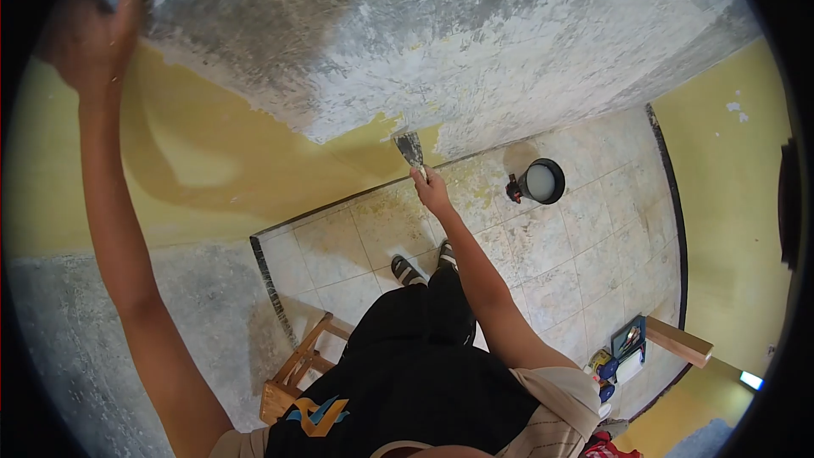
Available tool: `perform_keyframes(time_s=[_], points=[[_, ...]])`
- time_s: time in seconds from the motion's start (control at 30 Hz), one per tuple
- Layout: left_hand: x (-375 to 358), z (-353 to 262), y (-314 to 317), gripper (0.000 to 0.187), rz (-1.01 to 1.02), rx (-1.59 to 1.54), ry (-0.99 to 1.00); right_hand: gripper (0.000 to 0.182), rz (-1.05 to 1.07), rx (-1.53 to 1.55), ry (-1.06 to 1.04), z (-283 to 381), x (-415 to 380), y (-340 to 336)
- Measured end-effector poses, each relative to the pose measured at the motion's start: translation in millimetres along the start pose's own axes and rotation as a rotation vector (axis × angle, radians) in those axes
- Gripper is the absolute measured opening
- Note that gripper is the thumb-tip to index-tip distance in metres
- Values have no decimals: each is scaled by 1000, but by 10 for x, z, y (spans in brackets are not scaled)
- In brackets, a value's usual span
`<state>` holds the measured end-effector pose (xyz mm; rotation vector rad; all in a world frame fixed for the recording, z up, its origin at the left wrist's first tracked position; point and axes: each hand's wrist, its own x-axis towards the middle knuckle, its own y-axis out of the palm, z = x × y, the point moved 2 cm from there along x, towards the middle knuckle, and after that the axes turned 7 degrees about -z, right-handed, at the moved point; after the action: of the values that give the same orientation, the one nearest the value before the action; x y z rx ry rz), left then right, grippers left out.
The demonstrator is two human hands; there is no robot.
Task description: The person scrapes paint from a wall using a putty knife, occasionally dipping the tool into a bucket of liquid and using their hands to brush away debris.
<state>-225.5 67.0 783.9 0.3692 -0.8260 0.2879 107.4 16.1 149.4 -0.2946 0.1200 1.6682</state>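
My right hand (434, 192) is closed around the handle of a scraper (409, 148). The scraper's blade is at the wall, by the edge between the yellow paint (246, 144) and the scraped grey-white surface (407, 68). Raised at the upper left, my left hand (97, 38) is spread near the wall with its thumb out; part of it is dark and blurred, and I see nothing in it. Paint flakes lie on the tiled floor (543, 263) below the scraper.
A black bucket (555, 182) of whitish liquid stands on the floor to the right. A wooden chair (292, 369) is at the lower left. A tray with tools (629, 337) and some cans (603, 366) lie at the lower right, beside a wooden beam (678, 341).
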Motion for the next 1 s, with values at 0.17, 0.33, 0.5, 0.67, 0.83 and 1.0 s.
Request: perform_keyframes(time_s=[0.17,0.33,0.5,0.67,0.83,1.0], points=[[-105,15,30,73,195,-174,-48,55,-81,-87,-28,29,97,20],[16,-119,-60,68,78,-520,-178,49,-113,-147,-144,-22,186,2],[132,-225,-10,78,-20,-740,-152,46,-175,-89,-198,-292,350,135],[163,-251,98,85,-103,-910,-141,45,-168,-122,-242,-369,605,107],[-84,-176,-272,82,-114,-558,-161,43,-143,-46,-162,-373,539,135],[-1587,-2192,-1612,28,29,-874,-583,43,-59,37,-126,-747,668,219]])
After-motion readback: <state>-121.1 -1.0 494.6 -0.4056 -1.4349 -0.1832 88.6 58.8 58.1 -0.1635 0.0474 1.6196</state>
